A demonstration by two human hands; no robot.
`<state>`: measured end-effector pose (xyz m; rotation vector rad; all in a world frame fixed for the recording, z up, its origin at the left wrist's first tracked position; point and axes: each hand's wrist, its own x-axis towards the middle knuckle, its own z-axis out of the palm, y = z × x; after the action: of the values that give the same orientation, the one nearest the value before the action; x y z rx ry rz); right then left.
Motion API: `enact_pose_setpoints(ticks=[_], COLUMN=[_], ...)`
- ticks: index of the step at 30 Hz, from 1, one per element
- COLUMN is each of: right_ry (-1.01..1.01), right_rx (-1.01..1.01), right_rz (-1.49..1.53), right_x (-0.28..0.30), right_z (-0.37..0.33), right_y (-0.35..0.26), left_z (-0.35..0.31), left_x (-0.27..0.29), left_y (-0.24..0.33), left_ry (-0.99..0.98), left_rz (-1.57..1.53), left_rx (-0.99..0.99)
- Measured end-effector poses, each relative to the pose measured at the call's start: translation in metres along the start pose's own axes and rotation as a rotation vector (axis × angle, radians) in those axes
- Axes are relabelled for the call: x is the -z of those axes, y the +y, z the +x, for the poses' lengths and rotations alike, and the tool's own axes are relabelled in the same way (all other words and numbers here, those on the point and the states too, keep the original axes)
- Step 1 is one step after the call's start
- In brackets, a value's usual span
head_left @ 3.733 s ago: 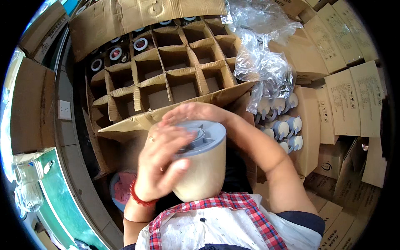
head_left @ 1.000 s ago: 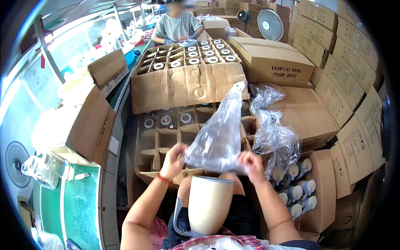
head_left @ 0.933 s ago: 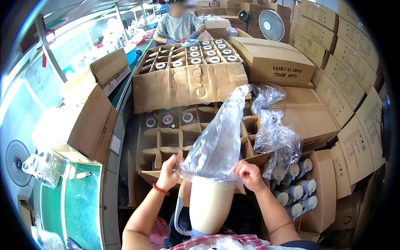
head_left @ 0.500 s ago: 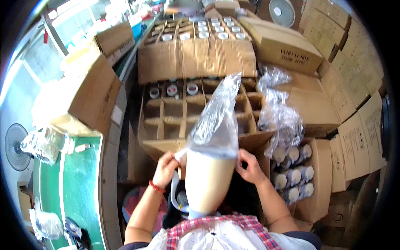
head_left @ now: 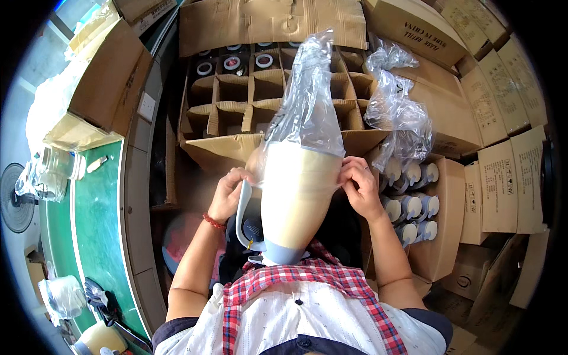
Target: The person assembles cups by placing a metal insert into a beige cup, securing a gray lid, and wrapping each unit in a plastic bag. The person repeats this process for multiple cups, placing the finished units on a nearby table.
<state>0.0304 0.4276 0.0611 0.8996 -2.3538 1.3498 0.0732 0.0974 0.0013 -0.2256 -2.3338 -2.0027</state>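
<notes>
**Bag drawn lower over the jug**

Since half a second ago, the clear plastic bag (head_left: 307,112) has slid further down the cream jug (head_left: 296,201), upright between the left hand (head_left: 228,195) and right hand (head_left: 358,186), both pinching the bag's edge.

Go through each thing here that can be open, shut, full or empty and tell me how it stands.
Clear plastic bag: pulled partway over the top of the jug, its loose end sticking up.
Cream jug: upright, its top covered by the bag.
Left hand: gripping the bag's edge.
Right hand: gripping the bag's edge.
Divided carton: open, mostly empty cells.
Side carton: open, holding jugs.
</notes>
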Motion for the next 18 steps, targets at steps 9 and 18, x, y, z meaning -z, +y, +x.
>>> enact_pose_setpoints(ticks=[9,18], right_ry=[-0.202,-0.627], right_rx=[-0.203,-0.266], right_rz=[0.232,0.44], right_x=[-0.021,0.001], right_z=[-0.054,-0.123], right_y=[-0.034,-0.058], left_z=[-0.012,-0.143], left_x=[-0.004,0.036], left_y=[0.039,0.059], left_ry=[0.322,-0.959], left_rz=[-0.321,0.469], left_rx=[0.146,0.217])
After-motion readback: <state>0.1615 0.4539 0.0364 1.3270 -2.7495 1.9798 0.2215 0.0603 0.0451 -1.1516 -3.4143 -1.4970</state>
